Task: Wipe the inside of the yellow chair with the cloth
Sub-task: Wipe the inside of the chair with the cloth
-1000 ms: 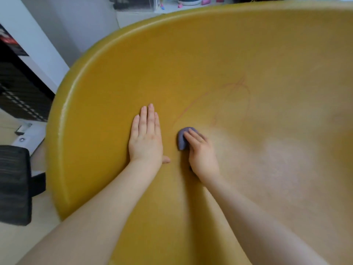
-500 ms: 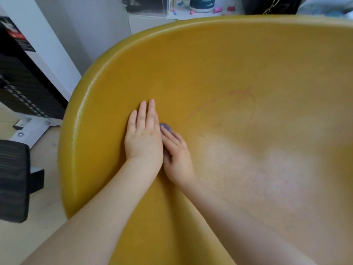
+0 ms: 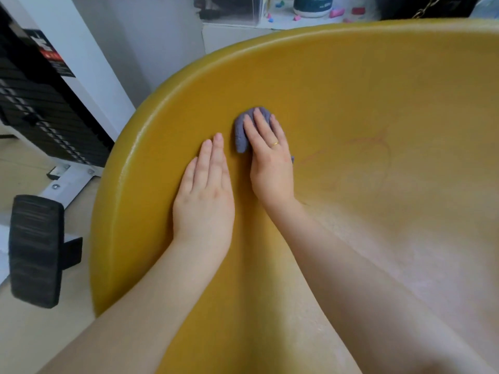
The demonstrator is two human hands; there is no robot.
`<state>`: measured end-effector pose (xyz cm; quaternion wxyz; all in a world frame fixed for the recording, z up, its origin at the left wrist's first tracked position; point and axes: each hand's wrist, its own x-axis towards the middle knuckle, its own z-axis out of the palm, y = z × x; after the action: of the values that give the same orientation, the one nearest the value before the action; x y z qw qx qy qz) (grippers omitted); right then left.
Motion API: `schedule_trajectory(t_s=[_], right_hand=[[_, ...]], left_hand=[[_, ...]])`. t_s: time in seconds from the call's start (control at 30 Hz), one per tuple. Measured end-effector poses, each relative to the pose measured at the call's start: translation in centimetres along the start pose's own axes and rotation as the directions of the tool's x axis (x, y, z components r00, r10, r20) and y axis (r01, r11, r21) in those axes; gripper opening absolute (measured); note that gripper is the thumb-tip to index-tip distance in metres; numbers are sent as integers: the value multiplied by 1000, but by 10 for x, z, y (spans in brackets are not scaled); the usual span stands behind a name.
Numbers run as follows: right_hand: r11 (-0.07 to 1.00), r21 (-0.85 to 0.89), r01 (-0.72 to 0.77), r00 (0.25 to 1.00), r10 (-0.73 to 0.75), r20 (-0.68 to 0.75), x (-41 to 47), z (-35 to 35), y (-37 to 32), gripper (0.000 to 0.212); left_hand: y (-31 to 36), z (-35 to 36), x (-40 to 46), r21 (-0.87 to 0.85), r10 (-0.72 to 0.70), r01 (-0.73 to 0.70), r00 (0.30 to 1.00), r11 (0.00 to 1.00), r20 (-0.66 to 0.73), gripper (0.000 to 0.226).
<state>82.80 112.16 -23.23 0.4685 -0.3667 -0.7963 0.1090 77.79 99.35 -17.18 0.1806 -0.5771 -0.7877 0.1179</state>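
Your left hand (image 3: 203, 190) is lying flat, fingers straight and together, on the inner wall of the chair (image 3: 351, 85). Just beside it, your right hand (image 3: 270, 160) is pressing the cloth (image 3: 241, 136) against the same wall with fingers extended over it; a ring (image 3: 275, 143) is showing on one finger. Faint reddish lines (image 3: 372, 147) are running across the shell to the right. Left of the chair, a black pad (image 3: 35, 249) is standing on the floor, and beyond it a black-and-white frame (image 3: 46, 109) is carrying a label too blurred to read. Farther back, a dark tub (image 3: 313, 6) with unreadable print is sitting on a shelf (image 3: 229, 36) among pink bits (image 3: 337, 12).
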Motion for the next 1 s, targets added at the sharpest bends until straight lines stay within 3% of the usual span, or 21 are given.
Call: schedule_trajectory(t_s=[0.1,0.2,0.3,0.47,0.6,0.73,0.8,0.83,0.87,0.93,0.97,1.0], right_hand=[[998,42,55,998,-56,17,-12,2,-6,49],[986,88,141,971,-155,184,-73,-6,8,51],[984,86,157,949,-174,265,-117,-19,20,49],[990,73,120,959,-134,250,-124,-19,20,46],[992,45,118,940,-126,317,-123,-24,19,55],[990,36,139,902,-142,407,-127,-35,17,59],[995,96,34,912,-70,404,-133,-41,12,58],[980,168,-102,919,28,393,-134,-43,8,55],[914,270,-303,905,188,381,-131,-46,2,50],[563,478,-674,739,518,432,-117,-55,-13,43],[401,523,-752,647,602,469,-112,-59,-17,43],[364,523,-771,621,614,488,-109,-63,-21,43]], left_hand=[[-8,-2,-2,76,-79,89,989,993,-124,94],[-10,-2,0,60,-89,96,989,994,-119,93],[-9,-3,1,57,-105,113,988,992,-117,86],[-14,-1,2,-177,-80,37,966,984,-245,81],[-12,0,4,-263,-34,-67,932,962,-362,53],[-8,-5,2,-370,5,-145,936,917,-353,49],[-10,-16,-4,-438,19,-174,942,882,-336,47],[-14,-22,-8,-450,33,-194,939,871,-341,45],[-20,-27,-13,-449,51,-217,934,867,-352,44],[-36,-34,-25,-413,97,-267,916,871,-389,42],[-46,-36,-32,-385,127,-291,908,876,-398,42],[-58,-36,-39,-347,159,-307,905,886,-396,45]])
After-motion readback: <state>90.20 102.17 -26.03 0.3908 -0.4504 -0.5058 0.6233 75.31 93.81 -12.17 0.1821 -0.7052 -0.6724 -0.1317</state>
